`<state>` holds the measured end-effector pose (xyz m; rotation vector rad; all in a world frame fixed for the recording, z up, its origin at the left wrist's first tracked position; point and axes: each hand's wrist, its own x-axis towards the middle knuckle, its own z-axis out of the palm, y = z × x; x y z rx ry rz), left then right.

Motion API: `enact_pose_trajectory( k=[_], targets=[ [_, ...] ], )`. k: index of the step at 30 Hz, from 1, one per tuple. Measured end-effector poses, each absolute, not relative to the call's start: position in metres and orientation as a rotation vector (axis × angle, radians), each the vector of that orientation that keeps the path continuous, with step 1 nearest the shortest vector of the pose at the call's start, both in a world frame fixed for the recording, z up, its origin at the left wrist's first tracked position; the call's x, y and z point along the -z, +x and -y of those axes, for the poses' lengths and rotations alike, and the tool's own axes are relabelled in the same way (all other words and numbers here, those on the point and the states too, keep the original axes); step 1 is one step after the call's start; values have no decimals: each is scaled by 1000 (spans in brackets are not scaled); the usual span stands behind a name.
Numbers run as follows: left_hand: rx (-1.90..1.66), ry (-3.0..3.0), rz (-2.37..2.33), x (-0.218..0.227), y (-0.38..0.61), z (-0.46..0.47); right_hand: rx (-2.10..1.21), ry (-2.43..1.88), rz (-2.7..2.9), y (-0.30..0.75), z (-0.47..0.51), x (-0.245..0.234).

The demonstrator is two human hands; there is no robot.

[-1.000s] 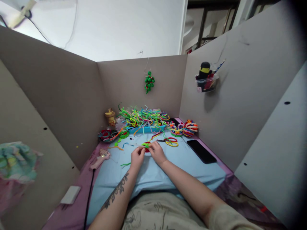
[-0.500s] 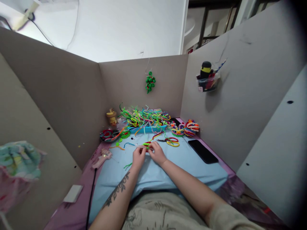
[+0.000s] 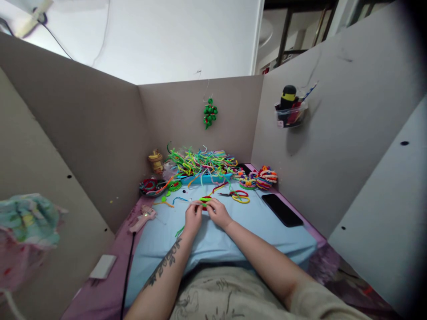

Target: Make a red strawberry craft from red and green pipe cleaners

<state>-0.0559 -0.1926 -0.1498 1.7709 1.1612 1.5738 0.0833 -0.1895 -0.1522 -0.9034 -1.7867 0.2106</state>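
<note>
My left hand [image 3: 193, 218] and my right hand [image 3: 218, 213] are close together over a light blue cloth [image 3: 233, 231], fingers pinched on a small green and red pipe-cleaner piece [image 3: 204, 201]. A white strip sticks out to the left from my left fingertips. Just beyond lie scissors with red handles [image 3: 233, 194] and a yellow ring [image 3: 240, 199]. A blue tray [image 3: 203, 178] heaped with coloured pipe cleaners stands further back.
A black phone [image 3: 282, 210] lies at right. A pink glue gun [image 3: 143, 218] with a black cord lies at left. Finished colourful pieces [image 3: 258, 178] sit at back right, a dark bowl [image 3: 151, 186] at back left. Grey cardboard walls [image 3: 100, 133] enclose the desk.
Both hands stayed on the small piece, shifting only slightly; the view drifted a little.
</note>
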Motion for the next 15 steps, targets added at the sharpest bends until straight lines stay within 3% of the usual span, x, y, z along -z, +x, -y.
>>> enact_pose_trajectory(
  k=[15],
  targets=[
    [-1521,1742,-1150,148,-51,192,-217,-930,1755,85,189,153]
  ],
)
